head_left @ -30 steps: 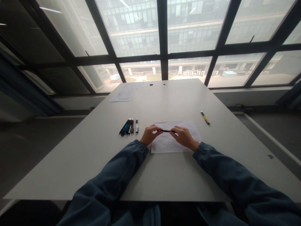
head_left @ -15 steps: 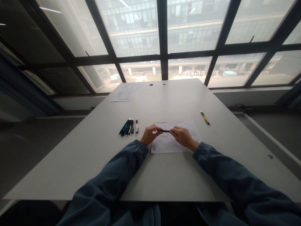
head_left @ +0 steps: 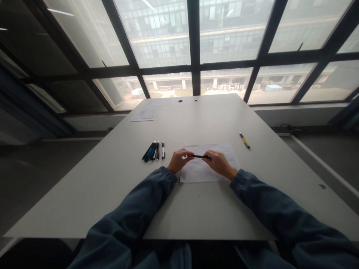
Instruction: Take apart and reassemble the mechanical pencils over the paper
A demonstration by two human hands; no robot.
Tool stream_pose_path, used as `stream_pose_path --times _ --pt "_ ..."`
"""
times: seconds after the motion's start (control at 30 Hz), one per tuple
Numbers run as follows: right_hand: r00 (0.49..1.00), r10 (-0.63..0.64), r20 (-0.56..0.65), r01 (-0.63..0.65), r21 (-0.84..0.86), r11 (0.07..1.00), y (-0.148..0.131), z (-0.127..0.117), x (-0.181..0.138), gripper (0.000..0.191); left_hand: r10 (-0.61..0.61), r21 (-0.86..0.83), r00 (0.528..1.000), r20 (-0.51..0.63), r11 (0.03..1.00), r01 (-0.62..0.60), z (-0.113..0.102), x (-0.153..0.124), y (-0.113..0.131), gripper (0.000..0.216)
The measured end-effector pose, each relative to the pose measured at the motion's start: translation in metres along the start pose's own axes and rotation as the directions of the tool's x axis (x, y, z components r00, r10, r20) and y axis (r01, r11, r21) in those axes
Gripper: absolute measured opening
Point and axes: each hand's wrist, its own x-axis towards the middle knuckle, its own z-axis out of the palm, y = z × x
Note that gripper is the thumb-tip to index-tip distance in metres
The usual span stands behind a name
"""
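A dark pen [head_left: 199, 156] is held level between both hands, above a white sheet of paper [head_left: 207, 172]. My left hand [head_left: 178, 160] is closed, pinching the pen's left end between thumb and fingers. At the other end, my right hand [head_left: 218, 163] is closed too, its thumb and fingertips on the pen. Part of each end is covered by the fingers. To the left of my left hand lies a bunch of dark pens [head_left: 150, 151], some with blue or green parts. Beside the bunch is a single black-and-white pen [head_left: 163, 151].
A yellow-and-black pen [head_left: 244, 141] lies to the right, beyond the sheet. Printed papers [head_left: 143, 113] rest at the far left of the white table [head_left: 196, 209]. Large windows [head_left: 165, 33] rise behind the far edge.
My right hand's fingers have shifted slightly on the pen, and more of its dark right end shows. The left hand and the other pens have stayed put.
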Motion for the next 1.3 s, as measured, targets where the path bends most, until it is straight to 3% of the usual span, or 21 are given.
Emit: stream_pose_path --times 0.33,0.57,0.67,0.73,0.83,0.93,1.07,1.3 --pt "0.999 -0.019 0.027 0.021 -0.076 0.997 -0.0015 0.0002 0.0004 0.023 0.014 -0.017 1.000 -0.021 1.000 -0.015 0.0003 -0.0003 -0.0020 0.031" --pt "1.000 -0.009 0.012 0.009 0.011 1.000 -0.0006 0.0018 -0.0008 0.014 0.031 -0.029 0.999 -0.016 0.999 -0.031 0.0002 0.0003 0.0016 0.028" --pt "1.000 0.003 0.007 -0.003 0.007 1.000 -0.0006 0.0019 -0.0006 0.009 0.027 -0.044 0.999 0.017 0.999 -0.027 0.0006 0.0009 0.0005 0.038" --pt "1.000 0.004 0.006 -0.004 -0.006 1.000 -0.0009 0.0014 -0.0003 0.007 -0.011 -0.047 0.999 0.036 0.999 0.012 0.0009 0.0014 -0.0005 0.042" --pt "1.000 0.002 0.002 -0.002 -0.015 1.000 -0.0009 0.0006 -0.0001 0.007 -0.101 0.005 0.994 0.028 0.995 0.101 0.0009 0.0014 -0.0022 0.029" --pt "1.000 -0.003 -0.002 0.003 -0.018 1.000 -0.0004 0.0006 -0.0004 0.007 -0.149 0.064 0.987 0.063 0.987 0.145 0.0002 0.0007 -0.0030 0.044" --pt "1.000 -0.012 0.005 0.012 -0.028 1.000 -0.0003 0.0012 -0.0009 0.007 -0.137 0.058 0.986 0.100 0.990 0.132 -0.0007 0.0005 -0.0015 0.046" --pt "1.000 -0.015 0.004 0.015 -0.026 1.000 -0.0005 0.0009 -0.0011 0.008 -0.096 0.037 0.993 0.065 0.995 0.093 -0.0015 0.0016 0.0018 0.036"
